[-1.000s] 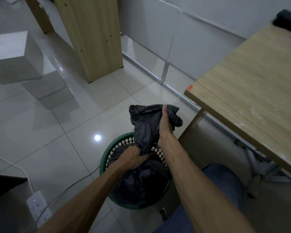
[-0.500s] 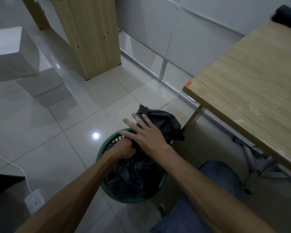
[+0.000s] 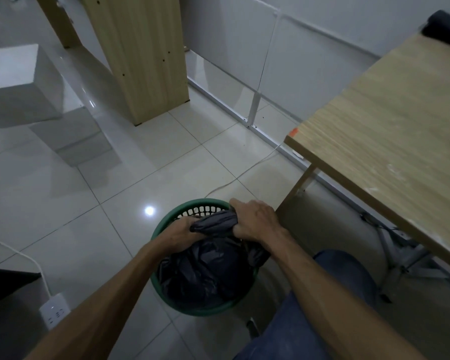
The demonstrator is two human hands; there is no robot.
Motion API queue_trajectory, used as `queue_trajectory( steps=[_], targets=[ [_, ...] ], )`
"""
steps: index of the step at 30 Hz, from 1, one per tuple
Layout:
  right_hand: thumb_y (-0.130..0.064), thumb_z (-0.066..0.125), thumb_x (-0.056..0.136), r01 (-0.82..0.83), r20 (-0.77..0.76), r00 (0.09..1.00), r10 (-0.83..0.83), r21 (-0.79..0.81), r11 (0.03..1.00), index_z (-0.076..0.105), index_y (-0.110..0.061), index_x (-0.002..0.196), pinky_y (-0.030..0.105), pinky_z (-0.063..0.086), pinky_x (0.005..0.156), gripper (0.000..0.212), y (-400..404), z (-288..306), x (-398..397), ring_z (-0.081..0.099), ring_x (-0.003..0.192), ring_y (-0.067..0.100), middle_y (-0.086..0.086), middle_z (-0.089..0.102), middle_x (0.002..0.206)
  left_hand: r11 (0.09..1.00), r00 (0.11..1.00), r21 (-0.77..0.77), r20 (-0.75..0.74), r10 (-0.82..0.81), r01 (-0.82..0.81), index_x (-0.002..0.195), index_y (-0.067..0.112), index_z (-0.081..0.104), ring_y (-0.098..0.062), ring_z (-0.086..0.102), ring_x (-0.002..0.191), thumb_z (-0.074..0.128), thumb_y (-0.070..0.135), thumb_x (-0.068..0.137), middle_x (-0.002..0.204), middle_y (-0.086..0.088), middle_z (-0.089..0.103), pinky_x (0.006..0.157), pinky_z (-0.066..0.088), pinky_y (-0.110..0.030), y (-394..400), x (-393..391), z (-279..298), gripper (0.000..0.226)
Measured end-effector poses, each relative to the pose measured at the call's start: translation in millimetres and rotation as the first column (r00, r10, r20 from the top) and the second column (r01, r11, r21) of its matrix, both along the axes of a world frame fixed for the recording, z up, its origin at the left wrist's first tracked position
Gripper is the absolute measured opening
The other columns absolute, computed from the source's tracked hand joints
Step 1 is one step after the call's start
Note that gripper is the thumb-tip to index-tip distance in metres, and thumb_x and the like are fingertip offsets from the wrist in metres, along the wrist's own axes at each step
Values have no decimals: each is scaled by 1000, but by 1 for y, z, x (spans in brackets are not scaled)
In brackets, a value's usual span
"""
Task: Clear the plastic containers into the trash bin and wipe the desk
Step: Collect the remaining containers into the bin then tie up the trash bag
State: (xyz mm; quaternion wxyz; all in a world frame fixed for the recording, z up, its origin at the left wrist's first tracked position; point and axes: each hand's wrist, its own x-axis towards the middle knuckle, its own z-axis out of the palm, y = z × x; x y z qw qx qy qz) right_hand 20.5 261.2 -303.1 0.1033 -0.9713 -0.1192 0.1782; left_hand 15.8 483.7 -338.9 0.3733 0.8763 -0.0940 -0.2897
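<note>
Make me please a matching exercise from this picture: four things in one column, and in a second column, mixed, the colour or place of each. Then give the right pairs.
Things:
1. trash bin
2. black bag
3. desk
4. power strip

Descriptions:
A. white, on the floor at lower left
B. light wood, at the right
C. green, with a lattice wall
D. inside the bin, its bunched top gripped by the left hand and the right hand

Pairs: 1-C, 2-D, 3-B, 4-A
</note>
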Motion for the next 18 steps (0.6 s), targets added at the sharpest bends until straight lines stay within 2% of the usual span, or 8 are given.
queue_trajectory(
  steps=[2, 4, 6, 8, 10, 11, 15, 18],
  targets=[
    [-29, 65, 83, 166, -317, 941, -114, 140, 976, 61, -20, 104, 38, 48, 76, 24, 3, 13, 6, 66, 94, 35, 11, 67, 102, 1000, 998, 28, 57, -9, 7, 118, 31, 73, 12, 62, 81, 71, 30, 95, 95, 23, 71, 70, 42, -4, 3, -4, 0, 23],
    [-36, 74, 85, 262, -549, 831, -90, 244, 934, 70, -14, 107, 41, 55, 81, 31, 2, 20, 16, 71, 96, 32, 11, 73, 106, 999, 991, 30, 134, 22, -27, 125, 29, 71, 1, 61, 90, 69, 26, 96, 107, 17, 70, 69, 39, -5, 2, -6, 0, 29],
    [-36, 80, 87, 365, -655, 753, -59, 343, 865, 67, -8, 117, 43, 59, 88, 43, -1, 26, 19, 72, 101, 31, 11, 72, 110, 996, 982, 28, 172, 76, -81, 126, 27, 70, -8, 60, 96, 67, 22, 97, 109, 13, 68, 67, 36, -7, -1, -9, -1, 30],
    [-34, 80, 89, 524, -683, 723, -99, 450, 724, 58, -13, 121, 39, 59, 82, 43, -3, 23, 16, 71, 98, 29, 11, 68, 111, 992, 981, -9, 146, 128, -128, 120, 33, 68, -6, 63, 88, 67, 28, 98, 98, 17, 67, 66, 38, -3, -6, -10, -3, 23],
    [-34, 78, 92, 605, -628, 754, -194, 549, 576, 49, -21, 113, 37, 56, 75, 38, -1, 12, 10, 69, 92, 27, 12, 68, 109, 990, 985, -54, 110, 136, -130, 112, 35, 62, 3, 62, 84, 71, 33, 94, 92, 20, 65, 69, 41, -7, -10, -11, -3, 20],
    [-34, 74, 95, 573, -542, 801, -256, 568, 590, 46, -23, 107, 35, 52, 70, 32, 2, 4, 7, 67, 88, 27, 9, 67, 102, 988, 988, -78, 76, 137, -131, 112, 32, 60, 0, 64, 85, 74, 33, 91, 94, 17, 67, 74, 47, -17, -11, -10, -5, 25],
    [-38, 62, 99, 399, -196, 917, -348, 488, 776, 40, -29, 99, 38, 51, 69, 24, 18, -13, -5, 62, 82, 29, 2, 64, 89, 874, 906, -283, -277, 320, -395, 118, 17, 58, -20, 75, 86, 79, 12, 82, 103, -8, 75, 74, 61, -34, -12, -6, 0, 42],
    [-37, 60, 100, 253, -10, 962, -274, 419, 872, 37, -32, 98, 39, 47, 65, 23, 31, -19, -16, 56, 80, 28, 2, 62, 93, 733, 809, -404, -480, 339, -546, 121, 2, 67, -37, 73, 100, 72, 8, 77, 110, -28, 72, 98, 57, -52, -6, -3, 1, 44]
  ],
)
